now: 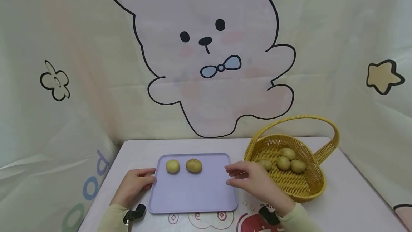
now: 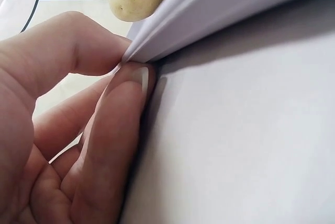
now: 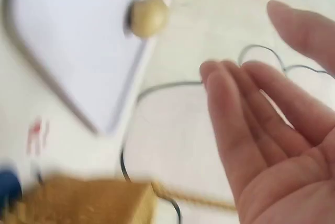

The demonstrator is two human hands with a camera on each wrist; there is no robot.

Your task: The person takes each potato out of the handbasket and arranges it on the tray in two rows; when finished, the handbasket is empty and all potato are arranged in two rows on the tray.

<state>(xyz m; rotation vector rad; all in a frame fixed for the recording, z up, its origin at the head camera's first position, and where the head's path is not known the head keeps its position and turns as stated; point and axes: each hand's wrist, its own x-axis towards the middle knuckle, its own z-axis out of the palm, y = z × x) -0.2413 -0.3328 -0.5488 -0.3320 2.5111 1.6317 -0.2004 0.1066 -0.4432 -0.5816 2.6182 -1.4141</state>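
On the lavender tray (image 1: pixel 193 196) lie two potatoes, a rounder pale one (image 1: pixel 172 166) and a browner one (image 1: pixel 194 165). My left hand (image 1: pixel 135 185) is at the tray's left edge; in the left wrist view, its thumb and finger (image 2: pixel 78 46) pinch the rim. My right hand (image 1: pixel 254 182) is between the tray's right edge and the yellow wicker basket (image 1: pixel 317 180), with nothing in it. In the right wrist view its fingers (image 3: pixel 230 109) are extended, the thumb apart from them. Inside the basket several potatoes (image 1: pixel 297 166) lie, one partly hidden behind my right hand.
The basket's tall handle (image 1: pixel 334 131) arches above it at the table's back right. Behind the white table (image 1: pixel 347 203) hangs a curtain (image 1: pixel 322 46) printed with a cartoon bear. A red printed figure (image 1: pixel 257 224) shows at the table's front, partly covered by my right wrist.
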